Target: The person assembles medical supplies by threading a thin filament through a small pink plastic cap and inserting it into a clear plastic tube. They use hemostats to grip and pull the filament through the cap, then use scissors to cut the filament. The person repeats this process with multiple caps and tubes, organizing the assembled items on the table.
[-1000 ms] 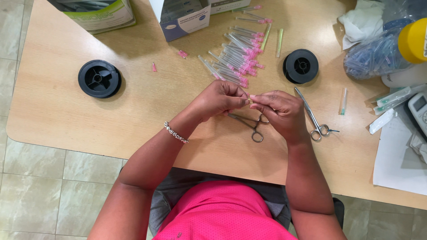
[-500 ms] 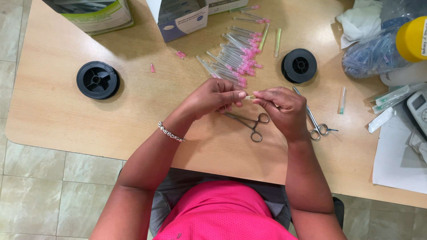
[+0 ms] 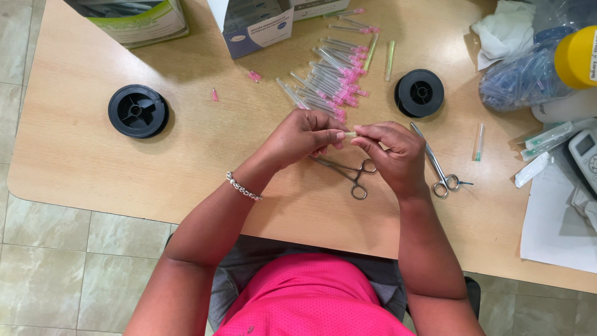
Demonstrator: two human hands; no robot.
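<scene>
1. The left hand (image 3: 305,138) and right hand (image 3: 392,152) meet above the pale wooden surface (image 3: 186,168), fingertips pinched from both sides on one small, pale yellowish capped needle piece (image 3: 350,134). Both hands are closed narrowly around it; a second ago they held the same pinch a little lower and closer in, so the piece is still being worked between the fingers rather than set down.
2. The piece itself is short, slim and translucent, lying level between the two thumbs, clear of the surface. Most of it is hidden by the fingertips.
3. A silver beaded bracelet (image 3: 243,186) sits on the left wrist.
4. Just under the hands lie slim steel ring-handled forceps (image 3: 351,174), untouched; a second steel pair (image 3: 435,163) lies just beside the right hand.
5. Beyond the hands, a loose heap of clear plastic capped needles with pink hubs (image 3: 333,81) spreads over the surface.
6. A black round plastic spool (image 3: 419,93) sits to the right of the heap, and another black spool (image 3: 138,111) lies well apart on the left.
7. Farthest off stand a white and blue cardboard box (image 3: 255,25) and a green-edged box (image 3: 140,18).
</scene>
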